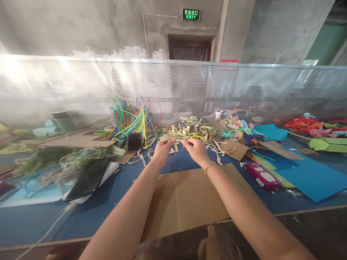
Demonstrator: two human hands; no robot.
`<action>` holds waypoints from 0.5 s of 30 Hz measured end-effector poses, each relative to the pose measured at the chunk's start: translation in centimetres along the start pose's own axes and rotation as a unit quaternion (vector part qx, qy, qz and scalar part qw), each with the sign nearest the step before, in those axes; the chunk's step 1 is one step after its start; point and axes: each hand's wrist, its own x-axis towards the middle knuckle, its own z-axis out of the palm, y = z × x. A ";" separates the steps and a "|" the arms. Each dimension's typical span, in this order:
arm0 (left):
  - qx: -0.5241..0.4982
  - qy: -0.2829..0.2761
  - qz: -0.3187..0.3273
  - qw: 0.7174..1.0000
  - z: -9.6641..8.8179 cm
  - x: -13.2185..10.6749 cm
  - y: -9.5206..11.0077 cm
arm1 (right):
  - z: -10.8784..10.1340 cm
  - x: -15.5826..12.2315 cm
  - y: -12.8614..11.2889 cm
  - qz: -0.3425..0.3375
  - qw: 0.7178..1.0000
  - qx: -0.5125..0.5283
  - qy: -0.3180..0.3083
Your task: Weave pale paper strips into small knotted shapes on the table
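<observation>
Both my arms reach forward over a blue table (114, 191). My left hand (162, 150) pinches a pale yellow paper strip (174, 137) at the near edge of a heap of cut paper strips (189, 130). My right hand (195, 148), with a gold bracelet at the wrist, is closed in a pinch close beside it, and a thin yellow pipe cleaner (197, 137) curves just above its fingers. A flat sheet of brown cardboard (187, 198) lies under my forearms.
A bundle of coloured pipe cleaners (129, 121) stands at the left. A metal bottle (219, 122), paper flowers (235, 127), a pink case (262, 176) and blue paper sheets (306, 177) lie at the right. A perforated metal screen (173, 86) closes the table's far side.
</observation>
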 end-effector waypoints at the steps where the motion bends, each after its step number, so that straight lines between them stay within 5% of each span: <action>1: -0.006 -0.007 -0.003 1.000 -0.1 0.1 -0.1 | -0.4 0.1 -0.1 -0.031 0.997 -0.052 0.052; 4: -0.023 -0.059 -0.021 0.998 -0.1 0.1 -0.4 | -1.2 0.5 0.1 -0.103 0.976 -0.145 0.122; 10: -0.004 -0.106 -0.031 0.994 0.5 -0.4 -0.7 | -0.4 0.4 0.7 -0.040 0.987 -0.153 -0.020; 15: 0.048 -0.088 0.002 0.995 0.6 -0.6 -0.2 | 0.1 0.1 0.4 -0.017 0.987 -0.160 -0.016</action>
